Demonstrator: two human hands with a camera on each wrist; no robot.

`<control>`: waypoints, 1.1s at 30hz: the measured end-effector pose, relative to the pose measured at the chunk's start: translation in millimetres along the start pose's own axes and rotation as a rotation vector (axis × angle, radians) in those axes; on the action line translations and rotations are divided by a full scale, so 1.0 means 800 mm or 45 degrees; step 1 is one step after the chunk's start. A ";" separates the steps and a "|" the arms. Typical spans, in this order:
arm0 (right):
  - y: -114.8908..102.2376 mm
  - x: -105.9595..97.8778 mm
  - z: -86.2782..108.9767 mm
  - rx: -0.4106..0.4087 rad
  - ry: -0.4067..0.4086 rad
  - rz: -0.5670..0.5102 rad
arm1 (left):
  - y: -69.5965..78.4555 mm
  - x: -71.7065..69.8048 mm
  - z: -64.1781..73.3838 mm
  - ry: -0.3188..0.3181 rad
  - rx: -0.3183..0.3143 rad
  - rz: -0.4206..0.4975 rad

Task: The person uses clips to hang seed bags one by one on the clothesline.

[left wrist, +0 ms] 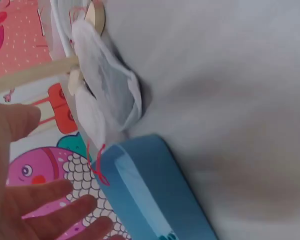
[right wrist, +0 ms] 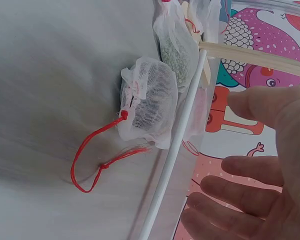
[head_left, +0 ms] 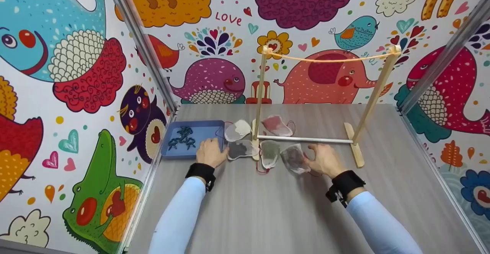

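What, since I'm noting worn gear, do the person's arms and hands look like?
The left sleeve and right sleeve are light blue and cover the forearms. At the wrists sit a wide black left band and a matching right band, each with small dark fittings, too small to make out. The left hand and right hand wear no gloves.

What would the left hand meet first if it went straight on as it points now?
Likely the blue tray, close by the left hand, though the height between them is hard to judge.
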State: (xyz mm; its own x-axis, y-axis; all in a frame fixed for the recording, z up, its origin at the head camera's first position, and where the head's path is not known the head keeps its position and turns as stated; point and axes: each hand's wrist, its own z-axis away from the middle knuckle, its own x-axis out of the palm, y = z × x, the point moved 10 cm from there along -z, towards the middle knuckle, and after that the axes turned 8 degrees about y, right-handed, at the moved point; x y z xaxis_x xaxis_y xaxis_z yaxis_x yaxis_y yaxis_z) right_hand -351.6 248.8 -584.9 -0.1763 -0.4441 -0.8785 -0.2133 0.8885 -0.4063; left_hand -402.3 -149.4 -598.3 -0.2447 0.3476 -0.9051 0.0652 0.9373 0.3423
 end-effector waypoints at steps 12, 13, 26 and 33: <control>0.004 0.002 -0.002 0.017 0.017 0.023 | -0.083 0.011 -0.062 -0.135 -0.182 -0.019; 0.004 0.003 -0.001 0.025 0.018 0.018 | -0.091 0.013 -0.064 -0.146 -0.193 -0.031; 0.003 0.011 0.004 0.004 0.038 0.048 | -0.159 0.062 -0.064 -0.370 -0.346 -0.043; 0.006 0.006 0.003 0.014 0.036 0.083 | -0.152 0.105 -0.051 -0.537 -0.407 0.020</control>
State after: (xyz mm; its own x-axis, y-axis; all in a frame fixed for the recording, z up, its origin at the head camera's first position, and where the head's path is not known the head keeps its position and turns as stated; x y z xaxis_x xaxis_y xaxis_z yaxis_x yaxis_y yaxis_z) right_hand -351.0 251.3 -591.4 -0.2162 -0.3882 -0.8958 -0.1900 0.9167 -0.3514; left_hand -470.6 -234.9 -705.7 0.1690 0.4031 -0.8994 -0.2486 0.9005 0.3569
